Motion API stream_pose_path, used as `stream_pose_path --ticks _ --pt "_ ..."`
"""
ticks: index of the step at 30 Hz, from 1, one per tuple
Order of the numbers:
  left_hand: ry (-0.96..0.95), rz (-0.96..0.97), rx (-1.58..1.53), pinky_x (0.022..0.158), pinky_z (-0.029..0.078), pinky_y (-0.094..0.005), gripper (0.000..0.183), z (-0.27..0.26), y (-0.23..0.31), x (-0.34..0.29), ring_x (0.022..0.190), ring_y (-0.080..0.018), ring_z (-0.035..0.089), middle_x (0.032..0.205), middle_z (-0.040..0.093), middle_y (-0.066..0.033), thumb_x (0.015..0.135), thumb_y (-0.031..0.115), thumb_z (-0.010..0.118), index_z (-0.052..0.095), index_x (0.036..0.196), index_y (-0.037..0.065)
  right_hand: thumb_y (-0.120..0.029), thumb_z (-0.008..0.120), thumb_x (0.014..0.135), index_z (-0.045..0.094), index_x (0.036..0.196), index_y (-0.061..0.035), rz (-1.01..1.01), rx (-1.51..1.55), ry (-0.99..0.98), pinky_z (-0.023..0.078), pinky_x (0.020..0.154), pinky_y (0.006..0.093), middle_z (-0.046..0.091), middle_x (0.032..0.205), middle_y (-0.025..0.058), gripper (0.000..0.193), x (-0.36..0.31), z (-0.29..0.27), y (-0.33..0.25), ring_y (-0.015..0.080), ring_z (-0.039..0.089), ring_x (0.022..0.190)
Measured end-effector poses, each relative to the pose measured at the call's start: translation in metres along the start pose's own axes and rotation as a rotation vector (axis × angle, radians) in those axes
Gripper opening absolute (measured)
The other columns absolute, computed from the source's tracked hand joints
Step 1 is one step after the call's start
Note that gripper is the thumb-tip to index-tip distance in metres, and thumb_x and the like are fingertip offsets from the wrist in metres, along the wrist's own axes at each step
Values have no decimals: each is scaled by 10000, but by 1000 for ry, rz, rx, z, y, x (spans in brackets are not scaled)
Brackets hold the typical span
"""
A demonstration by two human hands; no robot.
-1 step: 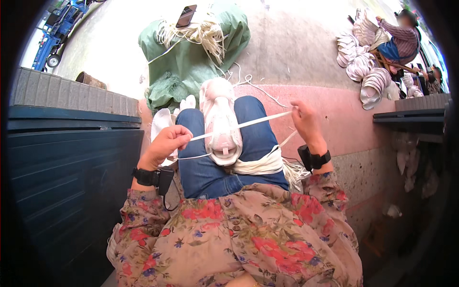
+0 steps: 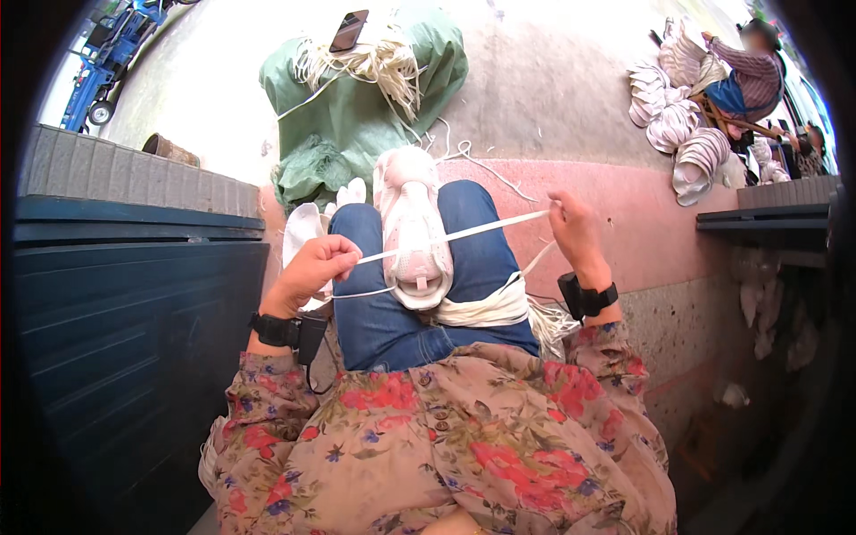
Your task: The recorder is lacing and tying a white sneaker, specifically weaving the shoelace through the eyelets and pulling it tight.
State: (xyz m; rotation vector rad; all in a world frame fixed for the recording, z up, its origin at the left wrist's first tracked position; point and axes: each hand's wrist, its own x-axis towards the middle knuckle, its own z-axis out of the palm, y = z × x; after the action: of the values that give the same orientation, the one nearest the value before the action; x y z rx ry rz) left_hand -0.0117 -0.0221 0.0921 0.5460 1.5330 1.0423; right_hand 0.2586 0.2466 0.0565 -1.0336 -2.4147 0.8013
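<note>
One bundle of white laces (image 2: 481, 308) across right thigh. Pinkish-white shoe (image 2: 413, 214) on lap; left hand (image 2: 319, 265) and right hand (image 2: 578, 230) each pinch a pale lace (image 2: 499, 224) stretched over it. Dark blue panel (image 2: 134, 312) at left. Beyond: pink floor strip (image 2: 615, 196), green cover (image 2: 361, 102) bearing phone (image 2: 349, 31), grey floor (image 2: 535, 89). Far right: seated person (image 2: 753, 78).

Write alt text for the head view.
Left hand and right hand hold a flat white lace out either side of a pale pink shoe on blue jeans. Beyond, a dark phone tops white laces on green cloth.
</note>
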Motion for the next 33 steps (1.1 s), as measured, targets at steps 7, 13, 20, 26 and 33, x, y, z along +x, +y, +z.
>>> stream_pose_path --ticks 7,13,20,26,33 --pt "7 130 386 509 406 -233 161 60 -11 42 568 -82 508 609 551 -31 781 158 575 582 768 -2 -121 575 775 512 1023 23 -180 478 -139 450 744 305 592 904 145 293 -7 55 -56 242 579 837" --pt "80 69 259 495 389 -196 114 77 6 63 567 -48 484 668 562 -13 801 118 559 578 802 5 -297 482 871 573 870 -19 504 1125 -791 353 465 197 510 650 -5 292 -15 99 -94 51 423 537" --pt "368 237 426 554 433 -269 183 57 -21 86 616 -161 549 717 587 -82 760 146 601 587 870 0 -250 479 869 556 804 -30 645 891 -644 298 394 198 492 597 -24 241 4 102 -71 41 374 453" --pt "420 368 857 678 439 -394 157 57 -43 107 759 -319 557 776 579 -162 706 168 613 591 783 34 -187 488 855 582 944 -20 598 902 -613 358 428 204 501 594 -28 211 6 124 -56 59 463 525" --pt "468 395 828 659 442 -392 139 60 -48 111 735 -312 563 741 586 -155 690 155 626 597 746 31 -163 521 789 621 836 22 82 323 -445 445 588 308 621 706 144 215 1 134 -52 230 598 634"
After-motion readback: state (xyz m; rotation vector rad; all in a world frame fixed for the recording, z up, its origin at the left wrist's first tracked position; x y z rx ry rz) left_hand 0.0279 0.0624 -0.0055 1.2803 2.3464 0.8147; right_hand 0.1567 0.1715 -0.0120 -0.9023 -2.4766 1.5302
